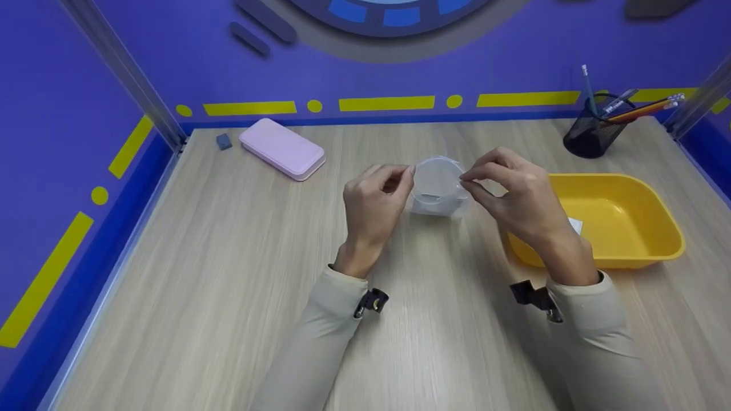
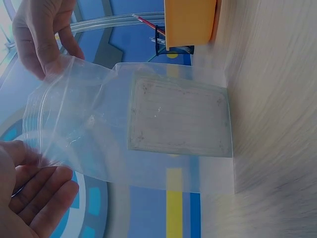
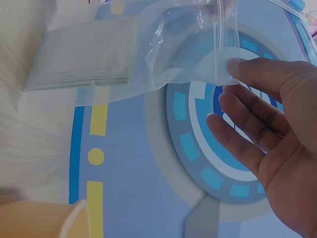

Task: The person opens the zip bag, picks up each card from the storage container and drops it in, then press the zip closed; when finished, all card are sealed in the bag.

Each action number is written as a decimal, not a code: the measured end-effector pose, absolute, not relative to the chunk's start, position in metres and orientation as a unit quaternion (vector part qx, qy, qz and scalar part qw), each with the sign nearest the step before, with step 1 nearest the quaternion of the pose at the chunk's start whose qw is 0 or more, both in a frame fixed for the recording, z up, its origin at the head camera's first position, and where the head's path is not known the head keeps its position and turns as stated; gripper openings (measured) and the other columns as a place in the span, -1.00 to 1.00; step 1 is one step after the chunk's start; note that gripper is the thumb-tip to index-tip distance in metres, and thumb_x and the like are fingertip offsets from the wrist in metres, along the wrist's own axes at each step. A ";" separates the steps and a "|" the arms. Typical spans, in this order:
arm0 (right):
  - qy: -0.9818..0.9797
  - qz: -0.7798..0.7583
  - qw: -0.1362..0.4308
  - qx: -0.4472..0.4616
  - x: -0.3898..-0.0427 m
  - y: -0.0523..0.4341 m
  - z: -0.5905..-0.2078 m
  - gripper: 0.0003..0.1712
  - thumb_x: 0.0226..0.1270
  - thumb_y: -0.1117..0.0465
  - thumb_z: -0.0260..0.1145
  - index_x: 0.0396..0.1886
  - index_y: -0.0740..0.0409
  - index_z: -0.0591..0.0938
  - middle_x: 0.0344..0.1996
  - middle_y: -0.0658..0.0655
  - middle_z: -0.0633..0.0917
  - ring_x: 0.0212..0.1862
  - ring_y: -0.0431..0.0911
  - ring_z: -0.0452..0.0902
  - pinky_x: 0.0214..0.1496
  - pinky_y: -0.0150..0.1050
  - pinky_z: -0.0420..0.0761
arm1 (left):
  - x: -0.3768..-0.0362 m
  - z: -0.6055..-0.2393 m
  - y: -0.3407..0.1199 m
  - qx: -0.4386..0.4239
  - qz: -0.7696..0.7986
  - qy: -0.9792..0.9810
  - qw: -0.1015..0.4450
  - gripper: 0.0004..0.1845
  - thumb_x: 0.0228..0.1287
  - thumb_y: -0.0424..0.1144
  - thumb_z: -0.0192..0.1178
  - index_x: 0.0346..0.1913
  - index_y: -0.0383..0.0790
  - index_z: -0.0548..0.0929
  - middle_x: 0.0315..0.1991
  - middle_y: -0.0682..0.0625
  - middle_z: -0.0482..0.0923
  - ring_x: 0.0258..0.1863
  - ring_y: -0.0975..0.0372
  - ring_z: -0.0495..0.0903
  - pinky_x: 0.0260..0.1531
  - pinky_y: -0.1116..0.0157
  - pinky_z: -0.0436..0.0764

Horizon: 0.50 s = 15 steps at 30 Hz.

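Note:
A clear zip-lock bag (image 1: 438,185) stands upright over the table, its mouth spread into a round opening in the head view. My left hand (image 1: 374,197) pinches one upper corner of it between thumb and forefinger. The opposite corner is pinched by my right hand (image 1: 517,197), whose other fingers stay loose in the right wrist view. Low in the bag sits a stack of thin, greyish, see-through rectangular plates (image 2: 181,116). In the left wrist view the bag's bottom edge is right at the tabletop.
A yellow tray (image 1: 639,261) stands at the right, with a small white piece (image 1: 575,225) in it, partly behind my right wrist. Behind it is a black mesh cup (image 1: 591,134) of pencils. A pink case (image 1: 282,148) and a small dark blue block (image 1: 224,141) lie back left.

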State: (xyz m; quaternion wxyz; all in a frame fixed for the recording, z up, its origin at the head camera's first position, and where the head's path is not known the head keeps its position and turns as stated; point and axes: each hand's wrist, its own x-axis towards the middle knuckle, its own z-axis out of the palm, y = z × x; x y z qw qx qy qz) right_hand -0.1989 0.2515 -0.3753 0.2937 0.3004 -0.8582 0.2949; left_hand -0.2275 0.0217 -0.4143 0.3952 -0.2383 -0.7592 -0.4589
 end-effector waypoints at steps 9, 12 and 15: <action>-0.869 0.306 0.271 0.280 -0.193 0.257 -0.364 -0.81 0.26 0.47 0.56 -0.14 0.26 0.82 -0.15 0.11 0.76 -0.08 -0.08 0.71 0.11 -0.54 0.53 | -0.229 -0.412 0.022 -0.238 -0.465 -0.754 0.398 -0.92 0.36 -0.39 0.43 -0.30 -0.34 0.84 -0.40 -0.06 0.76 -0.46 0.25 0.71 -0.35 0.42 0.68; -0.870 0.321 0.262 0.268 -0.191 0.260 -0.360 -0.80 0.29 0.44 0.54 -0.10 0.23 0.82 -0.13 0.06 0.77 -0.06 -0.12 0.69 0.11 -0.53 0.54 | -0.229 -0.412 0.022 -0.235 -0.465 -0.754 0.400 -0.93 0.35 -0.40 0.44 -0.31 -0.34 0.84 -0.42 -0.05 0.75 -0.48 0.25 0.69 -0.38 0.42 0.67; -0.869 0.335 0.257 0.257 -0.189 0.264 -0.358 -0.80 0.32 0.43 0.53 -0.08 0.24 0.82 -0.12 0.05 0.78 -0.07 -0.14 0.68 0.09 -0.52 0.57 | -0.229 -0.413 0.023 -0.235 -0.464 -0.755 0.400 -0.92 0.34 -0.40 0.45 -0.31 -0.35 0.84 -0.43 -0.05 0.74 -0.49 0.24 0.68 -0.39 0.41 0.67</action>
